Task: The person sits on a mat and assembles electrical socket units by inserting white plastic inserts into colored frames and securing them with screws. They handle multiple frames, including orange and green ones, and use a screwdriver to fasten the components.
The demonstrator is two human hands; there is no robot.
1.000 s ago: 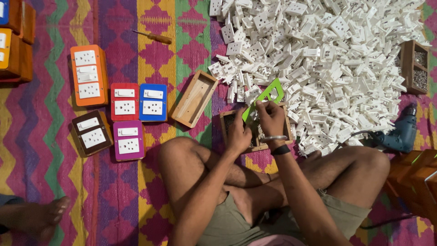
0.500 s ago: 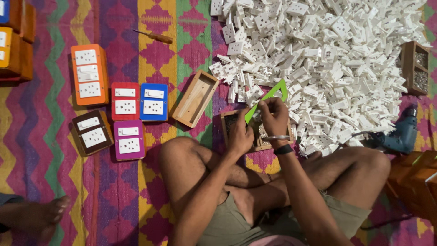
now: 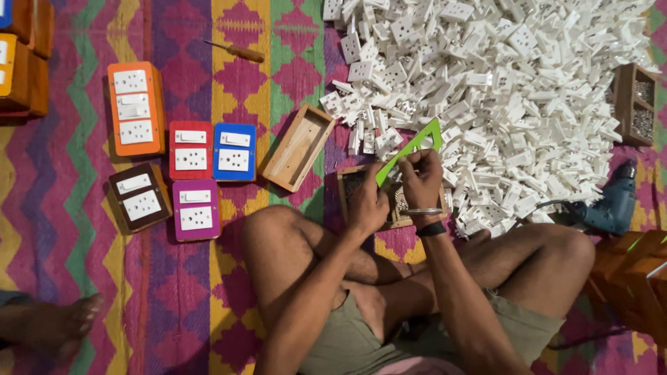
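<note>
I sit cross-legged on a patterned mat. My right hand (image 3: pixel 421 182) grips a bright green cover plate (image 3: pixel 411 149), tilted on edge over a small wooden box (image 3: pixel 345 186) that lies in front of my legs. My left hand (image 3: pixel 368 201) rests on that box beside the plate's lower end; its fingers curl down and I cannot tell if they hold anything. A big heap of white socket and switch modules (image 3: pixel 500 90) lies just beyond both hands.
An empty wooden box (image 3: pixel 299 146) lies left of my hands. Finished switch boards in orange (image 3: pixel 135 107), red (image 3: pixel 190 149), blue (image 3: pixel 235 151), brown (image 3: pixel 139 196) and magenta (image 3: pixel 195 210) lie farther left. A screwdriver (image 3: pixel 234 50), a drill (image 3: pixel 613 201) and another person's foot (image 3: pixel 52 323) are nearby.
The green plate has tilted and shifted slightly in my right hand over the box. My left hand stays on the box.
</note>
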